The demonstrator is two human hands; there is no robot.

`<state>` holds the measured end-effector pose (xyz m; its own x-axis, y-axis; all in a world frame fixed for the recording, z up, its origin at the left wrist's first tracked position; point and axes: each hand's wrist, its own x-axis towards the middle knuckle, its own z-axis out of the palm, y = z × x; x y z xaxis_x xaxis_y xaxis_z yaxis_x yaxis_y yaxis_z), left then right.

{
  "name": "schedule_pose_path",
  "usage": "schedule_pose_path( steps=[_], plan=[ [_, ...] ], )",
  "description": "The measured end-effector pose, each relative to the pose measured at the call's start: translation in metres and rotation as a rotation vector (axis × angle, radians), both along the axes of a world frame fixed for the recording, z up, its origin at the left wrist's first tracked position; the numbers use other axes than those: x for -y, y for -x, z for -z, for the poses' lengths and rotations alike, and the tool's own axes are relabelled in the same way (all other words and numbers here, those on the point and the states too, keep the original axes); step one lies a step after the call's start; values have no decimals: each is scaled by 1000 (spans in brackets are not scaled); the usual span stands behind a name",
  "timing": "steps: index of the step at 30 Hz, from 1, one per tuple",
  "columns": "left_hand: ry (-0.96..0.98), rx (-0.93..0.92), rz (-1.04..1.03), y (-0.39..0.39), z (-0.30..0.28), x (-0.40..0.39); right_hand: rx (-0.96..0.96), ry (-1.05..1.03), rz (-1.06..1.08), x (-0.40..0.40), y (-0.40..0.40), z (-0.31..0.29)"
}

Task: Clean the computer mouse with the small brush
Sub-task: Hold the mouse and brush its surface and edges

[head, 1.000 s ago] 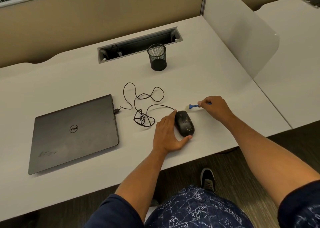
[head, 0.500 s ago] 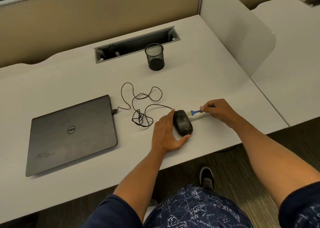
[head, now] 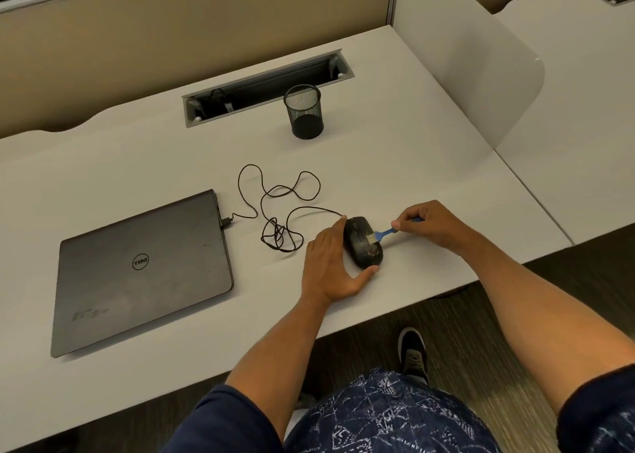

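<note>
Currently the black mouse [head: 363, 242] is sat on the white desk [head: 429, 164], near the front edge, right of the closed laptop [head: 141, 270]. It is braced by the left hand [head: 331, 267]: fingers lie together along its left side, thumb is hooked round its near end. A small blue brush [head: 381, 234] is pinched in the right hand [head: 431, 224], fingers curled tight on the handle, the handle's far end poking out behind the knuckles. Pale bristles are pressed on the mouse's upper right side, just beside the scroll wheel. Light smudges are seen on the mouse shell below the bristles. The mouse cable [head: 278, 212] is looped loosely across the desk and plugged into the laptop's right edge. A black mesh cup [head: 303, 112] is stood further back, well apart, in front of an open cable slot [head: 268, 86].
</note>
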<state>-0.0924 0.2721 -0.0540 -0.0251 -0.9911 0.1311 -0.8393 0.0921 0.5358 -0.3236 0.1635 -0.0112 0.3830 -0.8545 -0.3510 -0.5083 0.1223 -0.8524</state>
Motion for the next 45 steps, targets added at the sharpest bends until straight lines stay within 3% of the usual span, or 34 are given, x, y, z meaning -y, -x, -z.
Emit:
schedule_pose_path(
  steps=[5,10,14,20,24,29,33,36,39,45],
  plan=[
    [-4,8,6,0,-1,0,60,60,169,-2,-3,2],
    [0,11,1,1,0,0,0,-5,47,-4,-4,4],
    [4,7,0,0,0,0,39,35,211,-3,-8,7],
    [2,1,4,0,0,0,0,3,131,-3,-8,6],
    [-4,5,3,0,0,0,21,61,274,-1,-12,8],
    [6,-2,6,0,1,0,-12,-6,147,0,-13,5],
    [4,-1,5,0,1,0,-40,75,277,2,-13,11],
    [-3,-2,4,0,2,0,32,0,220,-2,-10,5],
    [-16,-10,1,0,3,0,-23,-31,123,-3,-6,0],
    [-16,-6,-2,0,3,0,37,-62,216,-2,1,-3]
  ],
)
